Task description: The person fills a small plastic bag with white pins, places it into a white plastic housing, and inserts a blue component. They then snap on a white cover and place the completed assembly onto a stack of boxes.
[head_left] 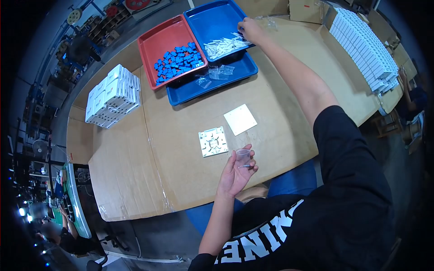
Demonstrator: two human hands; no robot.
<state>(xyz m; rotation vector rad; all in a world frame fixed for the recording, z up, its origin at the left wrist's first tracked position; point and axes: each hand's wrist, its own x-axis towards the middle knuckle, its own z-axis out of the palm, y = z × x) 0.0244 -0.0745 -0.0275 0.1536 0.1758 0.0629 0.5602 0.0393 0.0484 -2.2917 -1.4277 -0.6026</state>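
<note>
My left hand (236, 174) is closed around a small clear plastic bag (243, 158), held mouth up near the table's front edge. A small dark bit shows low in the bag. At the far end of the table, my right hand (252, 31) reaches over the right rim of the upper blue tray (212, 18). Its fingers are bent together just above a pile of thin white sticks (224, 46); what lies between them is hidden. Just beyond my left hand lie a white slotted plate (213, 142) and a plain white square plate (240, 119).
A red tray (158, 40) holds many blue parts (178, 62). Clear bags (220, 72) lie in the lower blue tray (190, 95). White boxes are stacked left (113, 95), and a long white stack (359, 47) stands right. Other people sit at both sides.
</note>
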